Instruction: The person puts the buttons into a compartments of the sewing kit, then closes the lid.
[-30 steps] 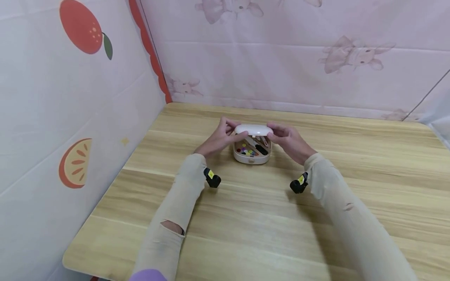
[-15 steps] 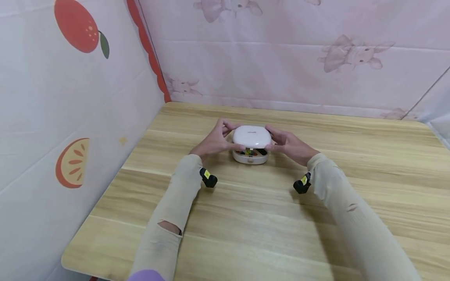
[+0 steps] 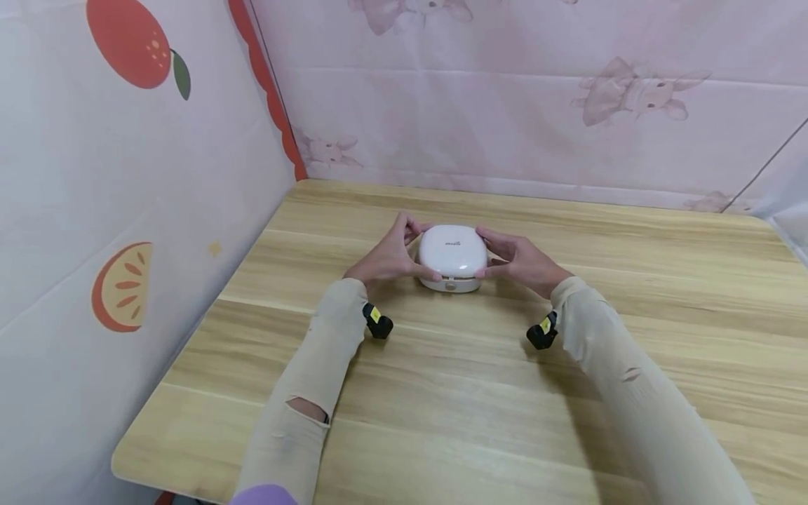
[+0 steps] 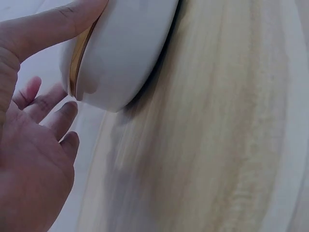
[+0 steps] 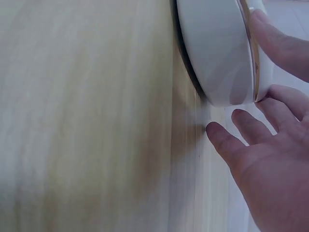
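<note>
A rounded white sewing kit box stands on the wooden table, its lid [image 3: 452,247] nearly down over its base [image 3: 466,285]. A narrow gap shows along the front, above a small gold button. My left hand [image 3: 390,256] holds the lid's left side, thumb at the front corner and fingers toward the back. On the opposite side my right hand [image 3: 529,265] grips it the same way. Both wrist views show a gold-coloured seam between lid and the pale box wall [image 4: 130,53], with the lower fingers off the box. The contents are hidden beneath the lid.
The wooden table [image 3: 454,393] reaches to a pink rabbit-print wall covering [image 3: 505,119] behind and a white fruit-print one [image 3: 189,161] at left. A black wrist camera [image 3: 377,322] hangs below the left wrist, and another camera [image 3: 543,332] below the right.
Both hands have tipped the raised lid forward and down onto the base. The buttons and tools seen inside earlier are now covered. The base has stayed about where it was.
</note>
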`<control>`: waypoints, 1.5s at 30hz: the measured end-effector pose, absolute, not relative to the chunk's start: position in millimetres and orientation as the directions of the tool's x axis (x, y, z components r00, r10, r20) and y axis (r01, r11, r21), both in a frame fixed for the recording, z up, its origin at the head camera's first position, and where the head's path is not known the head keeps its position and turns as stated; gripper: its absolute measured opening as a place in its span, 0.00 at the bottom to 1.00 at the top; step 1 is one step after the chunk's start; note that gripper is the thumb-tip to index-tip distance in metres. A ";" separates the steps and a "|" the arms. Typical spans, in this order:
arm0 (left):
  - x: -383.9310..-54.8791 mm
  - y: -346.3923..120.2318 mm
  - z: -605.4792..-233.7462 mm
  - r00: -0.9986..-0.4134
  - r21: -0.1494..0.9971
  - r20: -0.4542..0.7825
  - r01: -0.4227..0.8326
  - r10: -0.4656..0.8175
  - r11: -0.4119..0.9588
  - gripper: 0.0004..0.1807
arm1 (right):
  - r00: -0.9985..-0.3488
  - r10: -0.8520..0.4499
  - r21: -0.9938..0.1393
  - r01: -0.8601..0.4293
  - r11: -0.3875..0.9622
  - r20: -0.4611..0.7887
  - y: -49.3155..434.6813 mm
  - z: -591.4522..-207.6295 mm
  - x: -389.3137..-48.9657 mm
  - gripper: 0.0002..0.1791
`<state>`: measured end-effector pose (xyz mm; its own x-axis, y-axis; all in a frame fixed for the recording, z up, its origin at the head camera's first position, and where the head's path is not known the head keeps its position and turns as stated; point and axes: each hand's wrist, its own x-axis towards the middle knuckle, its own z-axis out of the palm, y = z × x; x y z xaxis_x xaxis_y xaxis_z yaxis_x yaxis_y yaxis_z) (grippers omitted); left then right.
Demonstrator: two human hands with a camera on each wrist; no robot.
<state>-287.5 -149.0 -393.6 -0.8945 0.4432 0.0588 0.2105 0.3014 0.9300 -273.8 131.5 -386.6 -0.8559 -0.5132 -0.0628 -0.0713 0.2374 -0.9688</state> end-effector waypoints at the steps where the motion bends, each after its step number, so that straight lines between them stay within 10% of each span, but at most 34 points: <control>1: -287.8 -148.9 -393.7 -0.894 0.931 0.059 0.209 0.443 0.298 0.49 | -0.859 -0.509 -0.969 -0.067 0.236 -0.064 131.3 -386.6 -273.9 0.51; 45: -283.7 -130.7 -376.5 -0.831 0.754 -0.186 0.222 0.524 0.619 0.65 | -0.853 -0.522 -0.723 -0.359 0.590 -0.003 109.3 -377.4 -273.1 0.56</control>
<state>-283.7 -130.7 -376.5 -0.8309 0.5244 -0.1863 0.2216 0.6189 0.7535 -273.1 109.3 -377.4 -0.8529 -0.5221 -0.0031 -0.3588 0.5905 -0.7229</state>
